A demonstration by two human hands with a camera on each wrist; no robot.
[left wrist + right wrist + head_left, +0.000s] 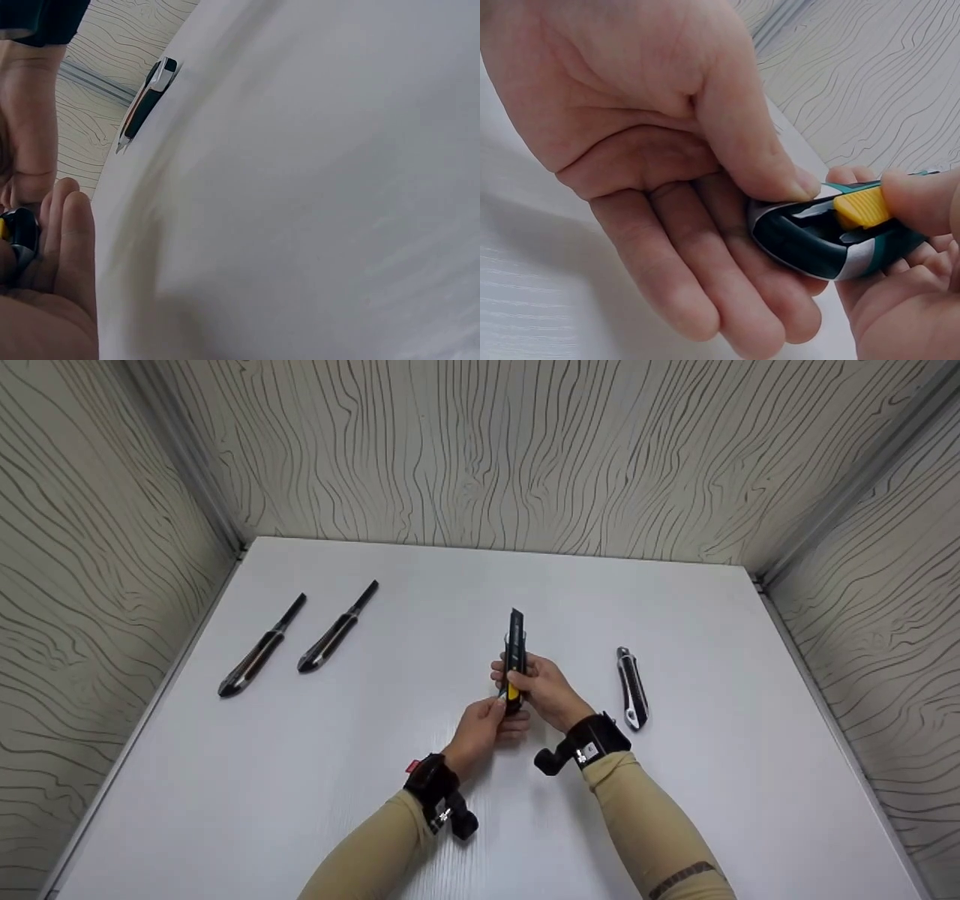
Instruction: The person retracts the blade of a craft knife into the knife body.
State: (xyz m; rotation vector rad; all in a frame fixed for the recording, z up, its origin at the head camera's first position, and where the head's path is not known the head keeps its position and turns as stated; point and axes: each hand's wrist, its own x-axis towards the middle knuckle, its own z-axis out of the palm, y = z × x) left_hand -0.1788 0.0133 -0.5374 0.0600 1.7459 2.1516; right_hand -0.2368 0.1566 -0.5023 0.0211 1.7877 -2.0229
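Observation:
Over the middle of the table, both hands hold a utility knife with a dark green and silver body and a yellow slider. Its dark blade points away, out of the front end. My left hand grips the butt end, thumb on top and fingers underneath. My right hand holds the body from the right, its thumb against the slider. In the left wrist view only part of the knife shows between the hands.
Two dark knives, one farther left than the other, lie on the left with blades extended. To the right lies a silver and black knife, no long blade showing. Patterned panels wall in the white table at back and sides.

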